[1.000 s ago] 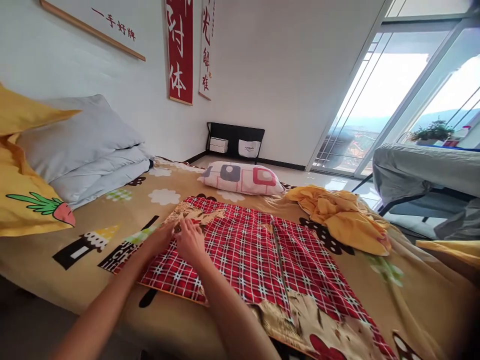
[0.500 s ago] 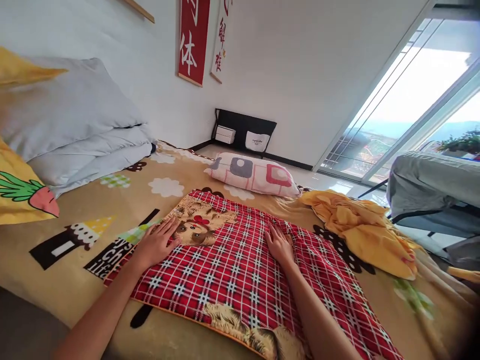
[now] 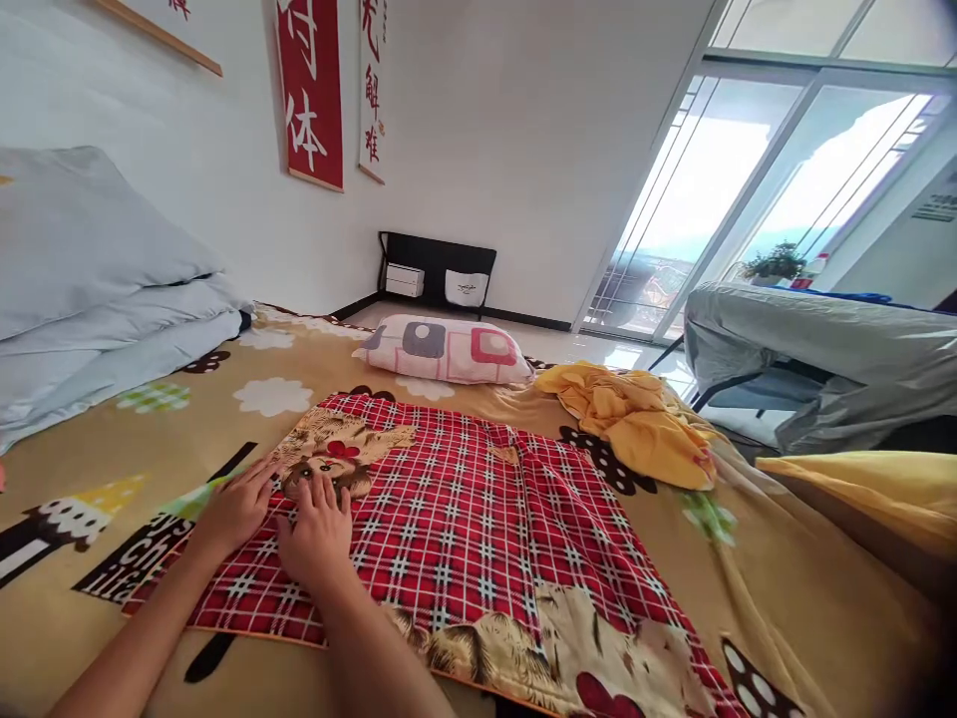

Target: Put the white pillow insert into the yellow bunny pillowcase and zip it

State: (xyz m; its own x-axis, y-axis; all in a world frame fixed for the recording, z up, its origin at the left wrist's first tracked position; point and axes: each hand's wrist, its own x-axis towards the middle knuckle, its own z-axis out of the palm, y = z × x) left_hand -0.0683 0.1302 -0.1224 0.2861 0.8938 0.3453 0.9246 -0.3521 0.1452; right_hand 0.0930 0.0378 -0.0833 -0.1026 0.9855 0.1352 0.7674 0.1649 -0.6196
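A red plaid cloth point(image 3: 449, 499) with printed teddy bears lies spread over the bed, its front edge trimmed in orange. A crease runs down its right part, where the fabric is a little wavy. My left hand point(image 3: 237, 507) rests flat at the cloth's left edge, fingers stretched out. Close beside it, my right hand point(image 3: 320, 529) lies palm down on the cloth, over the lower part of the printed bear, fingers extended. Neither hand grips the fabric.
A tan patterned bedsheet point(image 3: 246, 399) lies beneath. Around the cloth are grey pillows point(image 3: 97, 259), a pink-and-white pillow point(image 3: 449, 349) and a crumpled yellow cloth point(image 3: 635, 419). A grey-covered table point(image 3: 814, 329) stands at right, near glass doors point(image 3: 718, 199).
My right hand has moved left across the cloth, from its right part to beside my left hand. The left hand stays near the left edge. The view has turned right.
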